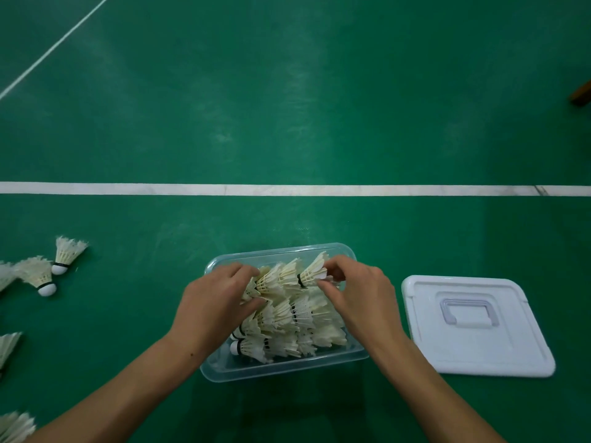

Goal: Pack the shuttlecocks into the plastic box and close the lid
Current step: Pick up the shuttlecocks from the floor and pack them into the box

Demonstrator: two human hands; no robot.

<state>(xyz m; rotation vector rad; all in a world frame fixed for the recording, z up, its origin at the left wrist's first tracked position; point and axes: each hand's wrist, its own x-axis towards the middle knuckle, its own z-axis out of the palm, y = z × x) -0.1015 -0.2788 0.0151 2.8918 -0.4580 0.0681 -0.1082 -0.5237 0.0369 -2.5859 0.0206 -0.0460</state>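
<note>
from the head view, your left hand point(215, 302) and right hand point(358, 294) are both inside the clear plastic box point(281, 370), which sits on the green floor point(287, 107) just on your side of the white court line point(287, 189). your left fingers point(252, 304) curl round the feather end of a nested row of shuttlecocks point(281, 278) along the box's far side, and your right fingers point(329, 284) pinch the cork end of the same row; most of that cork is covered by your fingertips, so only a sliver of white shows. more packed shuttlecocks point(287, 334) lie beneath in rows, and you cannot count them because they overlap and your hands cover part of them. the white lid point(476, 327) lies flat on the floor just right of the box, apart from it, handle side up. loose shuttlecocks point(51, 266) lie well off to the left, and several of them are cut off by the left edge. a brown object point(580, 94) at the right edge is too cropped to identify.
</note>
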